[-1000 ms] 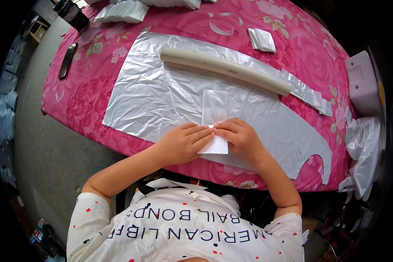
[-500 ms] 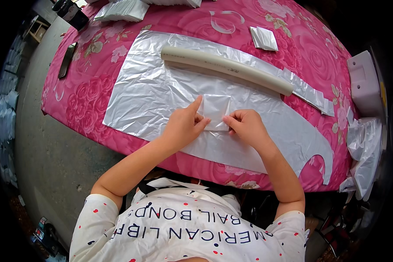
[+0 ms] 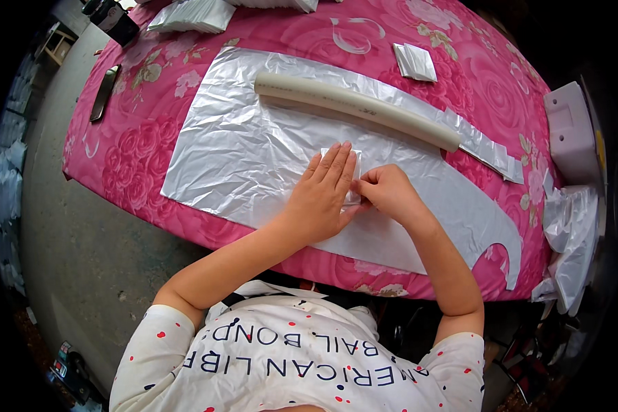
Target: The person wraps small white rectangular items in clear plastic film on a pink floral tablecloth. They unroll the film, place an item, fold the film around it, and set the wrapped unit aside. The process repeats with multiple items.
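A small folded square of whitish plastic film (image 3: 353,198) lies on a large silvery-white plastic sheet (image 3: 230,147). My left hand (image 3: 325,189) rests flat on the square, its fingers stretched out and covering most of it. At the square's right edge, my right hand (image 3: 389,193) is closed in a pinch, with its fingertips on the film's edge. Beyond both hands a long pale grey tube (image 3: 357,104) lies across the sheet.
Pink flowered cloth (image 3: 141,158) covers the table. A folded plastic stack (image 3: 415,62) lies far right, with larger stacks (image 3: 193,16) far left. A folded strip (image 3: 484,144) extends past the tube. A phone (image 3: 105,93), dark jar (image 3: 110,20) and white box (image 3: 575,127) stand near the edges.
My left hand has moved right and flattened over the folded square, which it held by its left edge before. My right hand stays at the right edge.
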A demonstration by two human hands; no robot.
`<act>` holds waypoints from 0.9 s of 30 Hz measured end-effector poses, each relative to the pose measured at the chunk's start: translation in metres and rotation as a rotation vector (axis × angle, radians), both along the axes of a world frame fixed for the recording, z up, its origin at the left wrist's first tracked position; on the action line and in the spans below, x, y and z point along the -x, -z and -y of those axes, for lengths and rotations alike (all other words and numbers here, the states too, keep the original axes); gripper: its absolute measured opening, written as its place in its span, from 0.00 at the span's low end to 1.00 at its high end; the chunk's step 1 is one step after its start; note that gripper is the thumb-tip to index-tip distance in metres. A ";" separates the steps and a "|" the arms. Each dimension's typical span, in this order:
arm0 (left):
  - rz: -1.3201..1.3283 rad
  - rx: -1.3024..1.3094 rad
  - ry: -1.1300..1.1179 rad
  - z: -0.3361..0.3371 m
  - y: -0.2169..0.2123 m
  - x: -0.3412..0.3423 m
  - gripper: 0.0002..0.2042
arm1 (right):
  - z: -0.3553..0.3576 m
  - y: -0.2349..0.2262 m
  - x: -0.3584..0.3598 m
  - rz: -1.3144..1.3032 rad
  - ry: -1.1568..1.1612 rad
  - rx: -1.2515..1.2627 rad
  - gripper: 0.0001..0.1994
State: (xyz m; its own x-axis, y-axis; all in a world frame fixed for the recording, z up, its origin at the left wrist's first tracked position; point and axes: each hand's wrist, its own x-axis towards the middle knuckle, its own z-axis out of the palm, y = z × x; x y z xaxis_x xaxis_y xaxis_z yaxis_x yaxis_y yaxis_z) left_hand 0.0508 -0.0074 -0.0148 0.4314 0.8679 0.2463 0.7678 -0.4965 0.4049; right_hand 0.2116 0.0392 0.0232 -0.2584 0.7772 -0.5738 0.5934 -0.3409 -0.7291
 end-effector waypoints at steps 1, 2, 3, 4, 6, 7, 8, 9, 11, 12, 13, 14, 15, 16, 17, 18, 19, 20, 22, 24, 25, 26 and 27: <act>-0.011 0.014 -0.008 0.000 0.004 -0.004 0.40 | 0.001 0.002 -0.001 -0.006 0.006 -0.007 0.12; -0.033 0.032 -0.006 -0.001 0.006 -0.003 0.42 | 0.001 0.004 -0.002 -0.012 0.013 -0.015 0.12; -0.055 0.050 -0.004 -0.001 0.007 -0.002 0.44 | 0.002 0.003 -0.002 -0.009 0.019 -0.022 0.11; -0.078 0.070 0.000 0.000 0.008 -0.001 0.46 | 0.003 0.002 -0.001 -0.006 0.026 -0.025 0.10; -0.107 0.106 0.017 0.000 0.008 -0.002 0.49 | 0.008 -0.001 -0.001 0.032 0.011 -0.099 0.09; -0.122 0.116 0.018 -0.002 0.007 -0.001 0.50 | 0.013 -0.004 -0.001 0.065 -0.018 -0.177 0.08; -0.101 0.100 0.015 -0.002 0.008 0.000 0.50 | 0.017 -0.008 0.000 0.098 -0.047 -0.256 0.08; -0.081 0.083 0.010 -0.002 0.011 0.000 0.50 | 0.018 -0.012 -0.001 0.233 -0.115 -0.296 0.08; -0.021 0.049 0.007 -0.001 0.011 0.003 0.49 | 0.019 -0.019 -0.003 0.506 -0.257 -0.379 0.10; 0.016 0.032 0.009 0.001 0.010 0.007 0.49 | 0.020 -0.019 -0.002 0.482 -0.266 -0.483 0.12; 0.054 0.018 0.023 0.003 0.009 0.008 0.48 | 0.022 -0.016 -0.004 0.460 -0.264 -0.581 0.14; 0.158 0.016 0.008 0.008 0.007 0.013 0.46 | 0.023 -0.013 -0.004 0.436 -0.264 -0.679 0.16; 0.261 0.014 -0.011 0.017 0.002 0.023 0.44 | 0.020 -0.011 0.001 0.375 -0.316 -0.847 0.17; 0.364 0.014 -0.019 0.026 -0.003 0.032 0.42 | 0.017 -0.009 0.008 0.315 -0.358 -1.011 0.19; 0.506 0.258 0.006 0.036 -0.014 0.044 0.35 | 0.013 -0.006 0.014 0.257 -0.395 -1.175 0.20; 0.639 0.507 0.023 0.050 -0.021 0.058 0.28 | 0.008 0.004 0.019 0.238 -0.467 -1.057 0.26; 0.806 0.751 -0.007 0.065 -0.019 0.070 0.21 | 0.008 0.016 0.025 0.236 -0.470 -1.056 0.27; 0.968 0.993 -0.038 0.080 -0.017 0.081 0.15 | 0.009 0.028 0.033 0.232 -0.473 -1.059 0.28; 0.992 1.341 -0.143 0.105 -0.011 0.108 0.13 | 0.013 0.041 0.055 0.217 -0.501 -1.025 0.31; 0.929 1.408 -0.353 0.129 -0.003 0.123 0.14 | 0.040 0.042 0.080 0.154 -0.509 -0.943 0.32; 0.934 1.417 -0.531 0.140 0.004 0.125 0.14 | 0.055 0.041 0.094 0.100 -0.492 -0.907 0.32; 1.060 1.415 -0.594 0.148 0.005 0.125 0.14 | 0.070 0.042 0.107 0.029 -0.521 -0.882 0.31; 1.186 1.408 -0.650 0.152 0.007 0.126 0.14 | 0.084 0.044 0.119 -0.039 -0.549 -0.862 0.31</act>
State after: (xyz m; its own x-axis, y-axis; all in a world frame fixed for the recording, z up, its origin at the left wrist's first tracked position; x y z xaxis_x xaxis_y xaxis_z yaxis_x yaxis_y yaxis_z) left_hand -0.0748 -0.1595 -0.0216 0.1805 0.6054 -0.7752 -0.2445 0.7910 0.5608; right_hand 0.0930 -0.0449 -0.0208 -0.7100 0.6899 0.1412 0.4800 0.6208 -0.6198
